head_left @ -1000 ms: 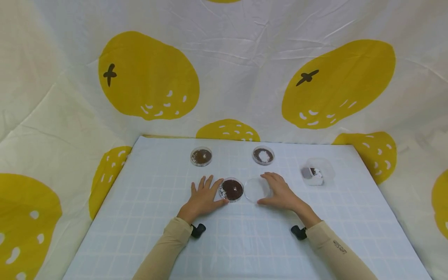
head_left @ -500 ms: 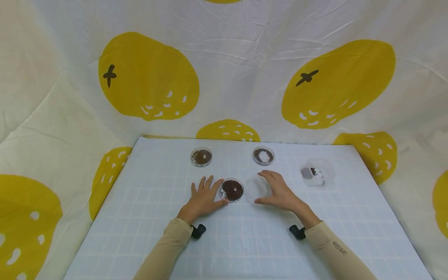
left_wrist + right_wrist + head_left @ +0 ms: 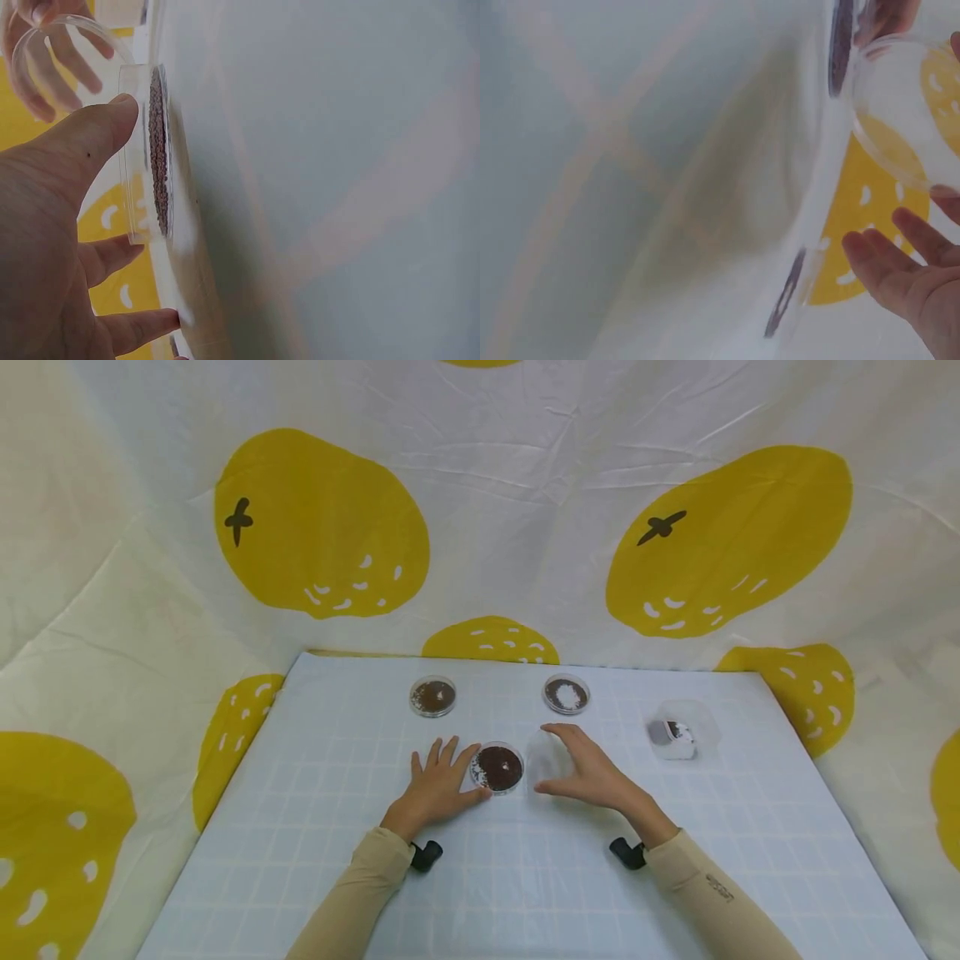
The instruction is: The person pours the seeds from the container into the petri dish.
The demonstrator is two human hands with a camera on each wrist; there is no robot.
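Observation:
My left hand [image 3: 435, 789] rests on the cloth and holds a petri dish [image 3: 498, 769] of dark brown granules with some white bits. Its thumb and index finger lie against opposite sides of the dish, and the other fingers are spread. To the right, my right hand [image 3: 596, 772] grips a clear petri dish lid [image 3: 900, 127] by its edge between thumb and fingers. The lid is tilted and raised off the table beside the dish; it looks faint in the head view. In the left wrist view the dish stands edge-on, showing its granule layer.
Two more petri dishes with brown granules sit at the back: a left one [image 3: 432, 697] and a right one [image 3: 566, 694] with a white heap. A clear plastic tub [image 3: 701, 727] at the right contains a smaller container. A patterned curtain [image 3: 517, 527] hangs behind the table.
My right hand has lifted and tilted the lid and moved left, nearer the dish. The left hand and its dish stay where they were.

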